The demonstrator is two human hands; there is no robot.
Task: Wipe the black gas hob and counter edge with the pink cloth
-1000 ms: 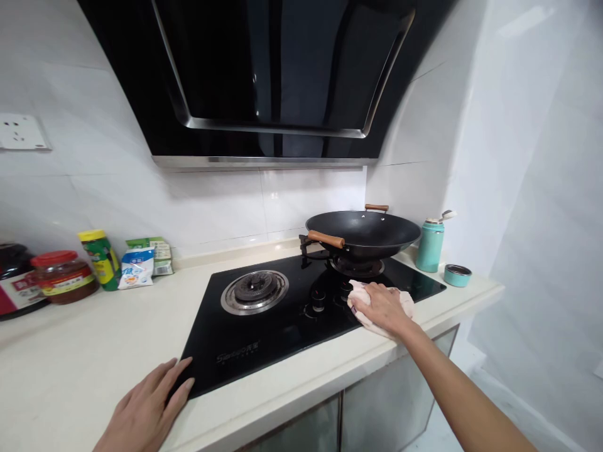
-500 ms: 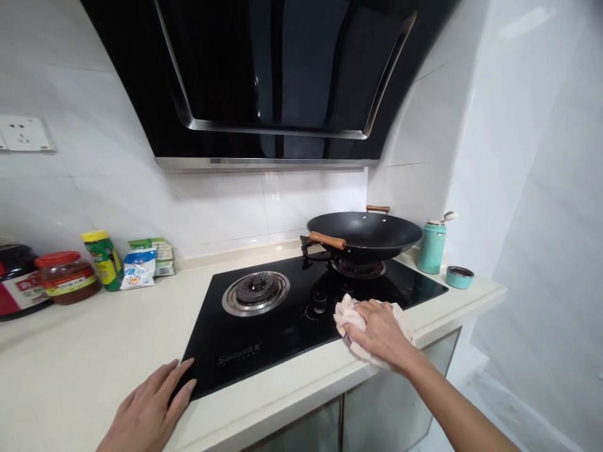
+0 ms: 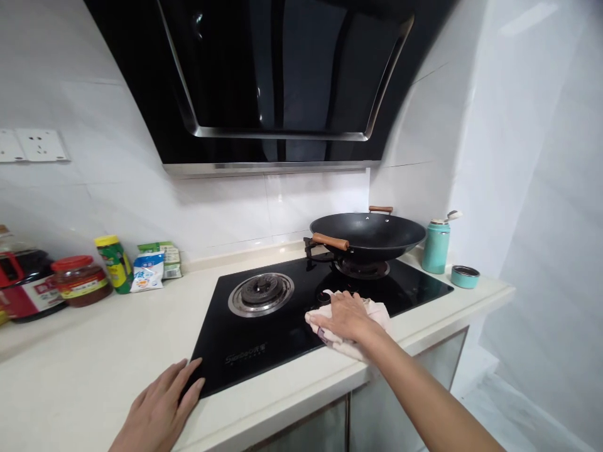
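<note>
My right hand presses a crumpled pale pink cloth onto the front of the black glass gas cooktop, fingers curled over it. The cloth partly hides the control knob and hangs across the cooktop's front edge. My left hand rests with fingers spread on the counter, its fingertips touching the cooktop's front left corner. Behind the cloth, a black wok with wooden handles sits on the right burner. The left burner is uncovered.
On the left stand a dark sauce bottle, a red-lidded jar, a yellow-capped container and seasoning packets. A teal flask and a small teal cup are on the right. A range hood overhangs the cooktop.
My right hand has slid the cloth to the left along the cooktop's front, up to the knob. My left hand stays at the corner. The view has shifted slightly.
</note>
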